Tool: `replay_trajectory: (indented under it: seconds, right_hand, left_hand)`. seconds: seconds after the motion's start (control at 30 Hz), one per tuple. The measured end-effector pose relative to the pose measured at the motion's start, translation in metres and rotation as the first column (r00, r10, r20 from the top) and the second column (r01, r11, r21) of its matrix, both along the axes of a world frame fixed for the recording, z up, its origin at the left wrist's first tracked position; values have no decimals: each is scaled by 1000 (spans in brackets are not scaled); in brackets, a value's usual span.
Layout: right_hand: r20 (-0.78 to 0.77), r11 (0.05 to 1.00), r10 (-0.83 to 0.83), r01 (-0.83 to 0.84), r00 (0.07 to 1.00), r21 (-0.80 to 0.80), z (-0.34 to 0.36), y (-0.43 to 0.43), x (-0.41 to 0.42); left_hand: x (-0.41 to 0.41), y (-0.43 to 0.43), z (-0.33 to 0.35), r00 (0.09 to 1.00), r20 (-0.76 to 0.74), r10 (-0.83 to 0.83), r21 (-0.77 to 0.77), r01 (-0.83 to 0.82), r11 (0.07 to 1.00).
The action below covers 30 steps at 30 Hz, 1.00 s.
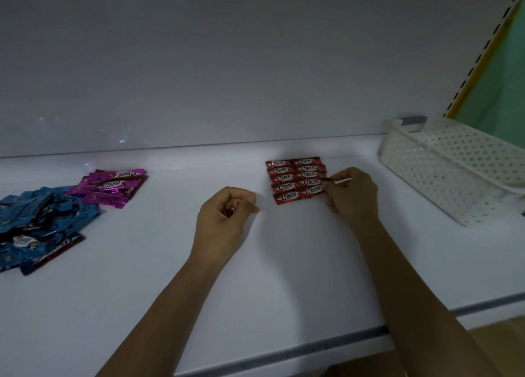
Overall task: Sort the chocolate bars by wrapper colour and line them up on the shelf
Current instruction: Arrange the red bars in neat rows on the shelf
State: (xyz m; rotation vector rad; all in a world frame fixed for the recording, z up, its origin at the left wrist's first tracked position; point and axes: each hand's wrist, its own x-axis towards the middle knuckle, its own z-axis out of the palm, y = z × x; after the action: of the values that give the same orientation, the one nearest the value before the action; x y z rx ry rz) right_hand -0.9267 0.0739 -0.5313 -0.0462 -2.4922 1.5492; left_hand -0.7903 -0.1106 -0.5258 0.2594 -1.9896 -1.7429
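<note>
Several red-wrapped chocolate bars (pixel 295 179) lie flat in two tidy columns on the white shelf (pixel 170 277), right of centre. My right hand (pixel 355 197) sits at the right edge of this block, and its thumb and fingertips pinch the wrapper end of one bar in the right column. My left hand (pixel 224 220) hovers to the left of the red block with its fingers curled into the palm, and I see nothing in it. A loose bunch of pink bars (pixel 113 186) lies at the left. Beside it is a jumbled pile of blue bars (pixel 42 217).
A white perforated plastic basket (pixel 454 161) stands at the back right of the shelf. The shelf's grey front edge (pixel 312 345) runs below my forearms. The white back panel rises behind the bars. A slotted upright (pixel 483 50) climbs at the far right.
</note>
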Motion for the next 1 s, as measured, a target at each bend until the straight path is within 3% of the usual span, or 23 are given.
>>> replay_trajectory:
  seconds: [0.07, 0.23, 0.3, 0.33, 0.4, 0.47, 0.53, 0.63, 0.7, 0.77, 0.8, 0.87, 1.0]
  right_hand:
    - [-78, 986, 19, -6, 997, 169, -2, 1, 0]
    - [-144, 951, -2, 46, 990, 305, -3, 2, 0]
    - [-235, 944, -17, 93, 972, 318, 0, 0, 3]
    - [-291, 959, 6, 77, 957, 274, 4, -4, 8]
    - [-363, 986, 136, -91, 922, 138, 10, -19, 21]
    - [-402, 934, 358, -318, 843, 163, 14, -38, 42]
    - [-405, 813, 576, -444, 710, 377, 13, -57, 63]
    - [-382, 660, 733, -452, 563, 600, 2, -80, 78]
    - [-384, 647, 748, -467, 542, 603, -5, -86, 76]
    - [-390, 741, 668, -518, 633, 428, -5, -83, 69]
    - [-351, 784, 621, -565, 701, 258, -2, -79, 65]
    - [-223, 778, 599, -625, 769, -67, 3, -71, 58]
    - [-161, 745, 625, -645, 764, -169, 9, -66, 55]
  left_hand:
    - [-1, -1, -1, 1000, 11, 8, 1, -8, 1000]
    - [2, -1, 2, 996, -66, 54, 42, -51, 998]
    - [3, 0, 5, 997, -73, 7, 193, 7, 981]
    - [3, -1, 8, 997, -60, -44, 356, 63, 933]
    - [1, -4, 12, 990, -59, -129, 652, 137, 746]
    - [-2, -9, 12, 989, -77, -124, 784, 137, 606]
    - [-3, -10, 12, 993, -78, -93, 834, 116, 539]
    - [-5, -8, 11, 994, -46, -102, 860, 91, 502]
    - [-8, -7, 14, 988, -62, -144, 885, 121, 450]
    - [-10, -5, 15, 976, -110, -189, 894, 181, 410]
    - [-10, -2, 16, 969, -126, -211, 874, 210, 438]
    - [-10, 3, 13, 973, -86, -217, 793, 198, 577]
    - [-10, 3, 5, 998, -51, -19, 521, 43, 853]
